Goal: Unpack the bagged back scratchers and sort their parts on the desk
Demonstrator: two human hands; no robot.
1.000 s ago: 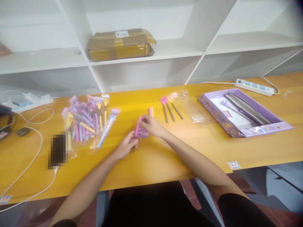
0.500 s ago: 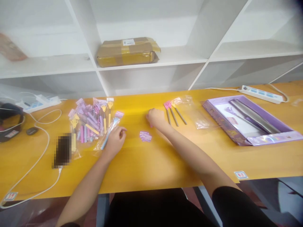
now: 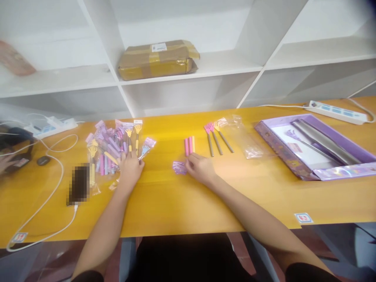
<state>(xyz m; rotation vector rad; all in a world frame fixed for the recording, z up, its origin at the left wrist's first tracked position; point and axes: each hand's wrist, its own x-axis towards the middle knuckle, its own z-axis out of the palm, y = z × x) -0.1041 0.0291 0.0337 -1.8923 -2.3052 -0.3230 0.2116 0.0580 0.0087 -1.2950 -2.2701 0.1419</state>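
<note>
While the left hand point(image 3: 131, 166) covers a blue-headed packet point(image 3: 145, 150), the right hand point(image 3: 201, 167) curls well apart

Largest of all, we note the white shelf unit point(image 3: 190, 91), standing beyond both sets of fingers, and the yellow-brown table point(image 3: 167, 207) spread beneath them. Next in size comes the purple box point(image 3: 337, 172), well to the right of the right fingers. The heap of wrapped packets point(image 3: 109, 149) lies just left of and beyond the left fingertips, while clear wrappers point(image 3: 249, 135) lie beyond and to the right of the right hand.

Of the hands, we see the left with fingers stretched forward and slightly bent; whether they grip, we cannot tell. The right is drawn into a loose curl; we see nothing in it, but its palm side is hidden.

We attend chiefly to the blue-headed packet. Its long axis appears to slant: the head emerges just right of the left fingertips, and a scrap of wrapping shows left of that wrist. The left hand is clearly the nearer.

Smaller still, three hand-headed rods point(image 3: 216, 139) lie beyond and right of the right fingers. Two pink tubes and a yellow one point(image 3: 190, 145) point side by side away from those fingers, their contact unclear. Smallest, we find purple cards point(image 3: 178, 167) just left of the right fingertips.
</note>
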